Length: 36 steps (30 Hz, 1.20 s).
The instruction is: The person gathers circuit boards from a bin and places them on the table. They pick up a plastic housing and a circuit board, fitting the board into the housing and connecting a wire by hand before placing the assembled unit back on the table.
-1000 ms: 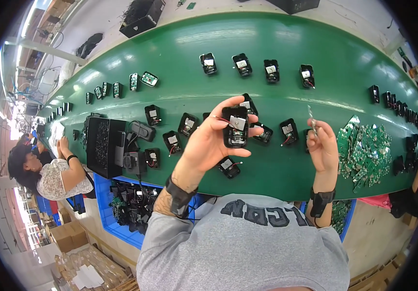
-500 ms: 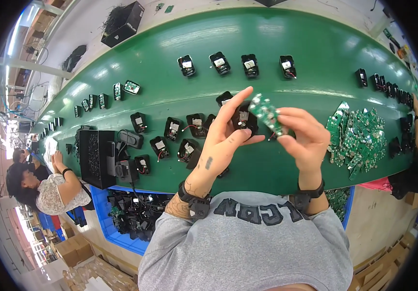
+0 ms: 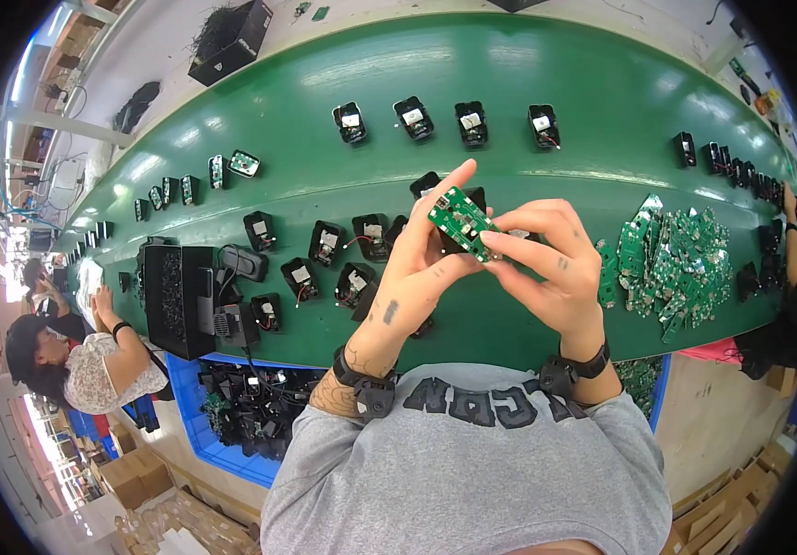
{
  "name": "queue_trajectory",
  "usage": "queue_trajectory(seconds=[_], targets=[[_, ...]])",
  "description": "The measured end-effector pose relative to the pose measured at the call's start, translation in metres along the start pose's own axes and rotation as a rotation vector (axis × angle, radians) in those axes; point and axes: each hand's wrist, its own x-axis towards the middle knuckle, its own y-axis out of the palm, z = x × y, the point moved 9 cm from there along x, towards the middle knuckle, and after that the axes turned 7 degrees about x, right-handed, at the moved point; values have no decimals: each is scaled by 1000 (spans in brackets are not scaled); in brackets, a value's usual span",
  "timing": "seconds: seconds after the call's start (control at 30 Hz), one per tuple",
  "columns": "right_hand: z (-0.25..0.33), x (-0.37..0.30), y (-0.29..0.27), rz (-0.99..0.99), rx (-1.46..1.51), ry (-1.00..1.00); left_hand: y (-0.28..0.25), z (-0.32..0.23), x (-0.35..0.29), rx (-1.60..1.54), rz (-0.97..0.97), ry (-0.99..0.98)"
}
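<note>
A green circuit board (image 3: 461,218) is tilted between my two hands, over a small black open case (image 3: 450,245) that it mostly covers. My left hand (image 3: 414,270) holds the case, its index finger stretched up along the far side and its thumb at the near end. The thumb and fingers of my right hand (image 3: 557,266) pinch the board at its right end. Whether the board touches the case's rim I cannot tell. Left of my left hand stand several open black cases (image 3: 326,243) with white blocks and thin wires inside.
A heap of loose circuit boards (image 3: 685,264) lies to the right. Another row of cases (image 3: 471,123) stands farther back. To the left is a black bin (image 3: 173,301); a blue crate (image 3: 232,462) sits below the table edge. Another person (image 3: 103,365) works at the far left.
My right hand has brought the circuit board left and down over the case, turning its face more upward. My left hand keeps its hold on the case.
</note>
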Motion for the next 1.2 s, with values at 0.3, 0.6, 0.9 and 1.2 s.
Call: queue_trajectory(seconds=[0.3,0.6,0.9,1.2], targets=[[-16,-7,-4,-87,63,64,3,-2,1,-104,18,8],[-9,-13,-17,-110,54,27,11,-3,-1,-188,52,22],[-13,-14,-25,-119,3,36,15,-5,-4,-170,42,53],[0,-13,-22,-65,-155,-11,23,-2,0,-179,51,92]])
